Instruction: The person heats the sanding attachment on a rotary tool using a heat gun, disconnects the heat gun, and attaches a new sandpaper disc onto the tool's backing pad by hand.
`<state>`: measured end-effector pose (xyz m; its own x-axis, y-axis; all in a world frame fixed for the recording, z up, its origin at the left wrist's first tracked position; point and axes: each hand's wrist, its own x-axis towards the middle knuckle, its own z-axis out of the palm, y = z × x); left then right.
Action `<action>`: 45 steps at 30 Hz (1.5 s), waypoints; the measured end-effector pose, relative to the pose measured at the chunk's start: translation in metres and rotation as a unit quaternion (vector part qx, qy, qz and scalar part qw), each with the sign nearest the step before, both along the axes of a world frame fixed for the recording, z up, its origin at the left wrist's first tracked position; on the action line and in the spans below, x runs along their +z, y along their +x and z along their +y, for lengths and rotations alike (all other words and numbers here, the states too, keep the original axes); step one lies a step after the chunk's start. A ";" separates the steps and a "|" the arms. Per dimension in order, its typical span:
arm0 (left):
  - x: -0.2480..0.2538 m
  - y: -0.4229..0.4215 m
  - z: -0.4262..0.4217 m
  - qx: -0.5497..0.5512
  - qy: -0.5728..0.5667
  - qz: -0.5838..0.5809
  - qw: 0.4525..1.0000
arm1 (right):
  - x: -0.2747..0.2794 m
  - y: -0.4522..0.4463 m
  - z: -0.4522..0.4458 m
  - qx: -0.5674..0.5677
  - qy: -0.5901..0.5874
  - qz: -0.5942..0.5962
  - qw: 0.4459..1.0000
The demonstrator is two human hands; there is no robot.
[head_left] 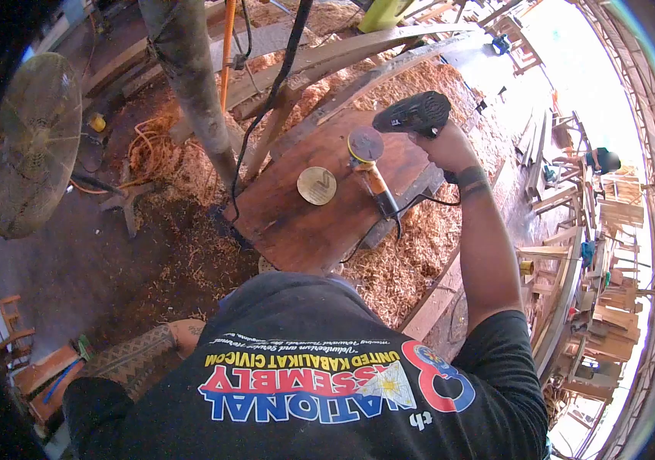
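Observation:
My right hand (450, 147) is closed on a black textured thing (413, 113) with a small pale mark; its exact kind is unclear. Below it, a power sander (376, 188) with a round disc pad (365, 144) facing up rests on a reddish-brown wooden board (281, 218). A loose round sanding disc (317, 185) lies left of the sander. At lower left, my left hand (187, 334) shows only in part beside the black shirt (281, 330); its fingers are hidden.
A pedestal fan (32, 146) stands at far left. A thick post (193, 84) rises left of the board, with a black cord (270, 100) hanging beside it. Wood shavings (412, 261) cover the floor. Long curved timbers (373, 54) lie beyond; a person (602, 160) is far right.

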<state>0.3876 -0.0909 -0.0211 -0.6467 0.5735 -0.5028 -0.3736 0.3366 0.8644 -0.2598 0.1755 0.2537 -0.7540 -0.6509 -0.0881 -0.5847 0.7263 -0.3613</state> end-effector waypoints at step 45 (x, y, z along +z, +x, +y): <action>0.083 -0.058 -0.002 -0.102 -0.002 0.007 0.995 | -0.102 0.103 -0.006 0.105 -0.053 -0.102 0.988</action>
